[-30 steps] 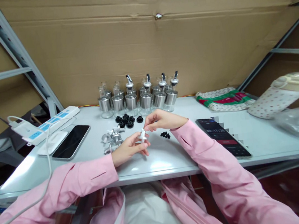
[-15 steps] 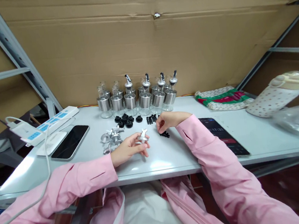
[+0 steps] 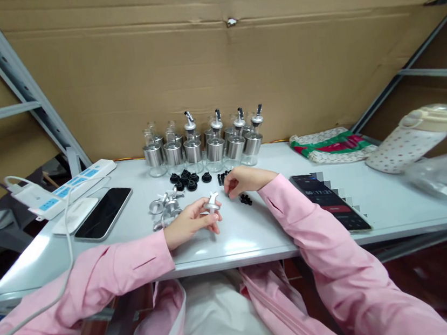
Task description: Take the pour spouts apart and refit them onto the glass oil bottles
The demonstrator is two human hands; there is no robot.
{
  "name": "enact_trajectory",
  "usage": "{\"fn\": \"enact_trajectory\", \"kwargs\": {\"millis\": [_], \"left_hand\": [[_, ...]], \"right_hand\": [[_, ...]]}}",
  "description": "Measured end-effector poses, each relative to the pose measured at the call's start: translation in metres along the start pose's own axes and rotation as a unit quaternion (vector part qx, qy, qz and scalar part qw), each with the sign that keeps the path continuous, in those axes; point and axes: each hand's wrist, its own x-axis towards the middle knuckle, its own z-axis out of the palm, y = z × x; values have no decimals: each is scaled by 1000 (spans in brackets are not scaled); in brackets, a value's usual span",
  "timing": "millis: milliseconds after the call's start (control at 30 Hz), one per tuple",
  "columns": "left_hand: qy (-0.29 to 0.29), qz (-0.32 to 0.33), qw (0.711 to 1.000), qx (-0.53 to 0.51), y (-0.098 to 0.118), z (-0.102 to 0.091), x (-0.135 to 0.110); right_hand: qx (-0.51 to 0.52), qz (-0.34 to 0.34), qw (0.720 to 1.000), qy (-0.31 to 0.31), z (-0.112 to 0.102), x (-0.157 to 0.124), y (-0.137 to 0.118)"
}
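Observation:
Between the fingers of my left hand (image 3: 192, 221) is a silver pourer spout (image 3: 212, 202), held upright above the table. My right hand (image 3: 246, 180) is closed in a pinch to the right of it; whatever its fingertips hold is too small to make out. Just below that hand lies a small heap of black parts (image 3: 246, 199), and thin black levers (image 3: 222, 178) lie partly hidden behind it. More silver spouts (image 3: 166, 207) are piled left of my left hand. Ribbed black stoppers (image 3: 186, 179) sit in a cluster farther back.
Several glass bottles with steel sleeves (image 3: 215, 150) line the back, some topped with pourers. A power strip (image 3: 75, 187) and a phone (image 3: 104, 213) lie left. To the right are a phone showing a timer (image 3: 327, 198), a patterned cloth pouch (image 3: 333, 146) and a dotted tumbler (image 3: 397, 143).
My right hand has moved slightly left, away from the small black heap and toward the spout. The left hand keeps its hold on the spout, almost unmoved.

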Motion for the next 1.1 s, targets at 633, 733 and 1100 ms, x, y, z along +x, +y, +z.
{"fn": "enact_trajectory", "kwargs": {"millis": [633,733,1100], "left_hand": [[-5,9,1000,-17,0,1,-1],[-8,3,1000,-29,0,0,-1],[-6,-4,999,-52,-1,1,-3]], "right_hand": [[369,-145,918,27,-7,-14,-21],[375,-143,916,20,-5,-13,-22],[400,-149,904,6,-2,-12,-25]]}}
